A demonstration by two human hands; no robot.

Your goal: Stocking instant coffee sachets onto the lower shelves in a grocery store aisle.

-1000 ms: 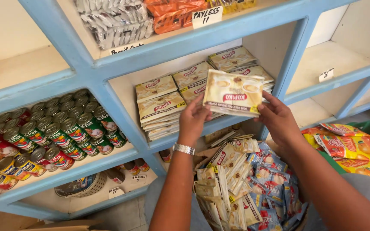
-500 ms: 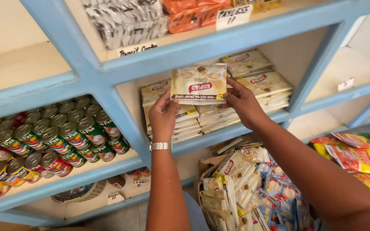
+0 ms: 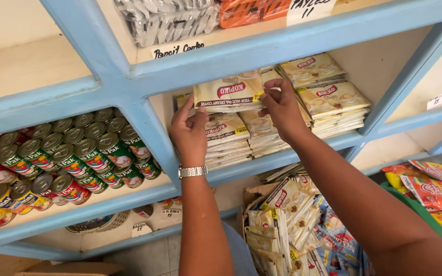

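Both my hands hold a flat stack of cream-coloured coffee sachets (image 3: 228,92) level, just inside a blue shelf compartment. My left hand (image 3: 188,130), with a metal watch at the wrist, grips its left end. At the right end, my right hand (image 3: 282,105) pinches it between thumb and fingers. Beneath and behind the held stack lie piles of the same sachets (image 3: 231,138), and more piles (image 3: 328,99) sit to the right in the same compartment.
Green and red tin cans (image 3: 62,163) fill the compartment to the left. A box of mixed sachets (image 3: 292,225) stands below my arms. Red and yellow snack packs (image 3: 436,189) lie at the right. The blue shelf frame (image 3: 129,87) divides the compartments.
My hands carried the sachet stack left and forward, from in front of the shelf to inside the compartment, over the left piles. It went from upright to lying level.
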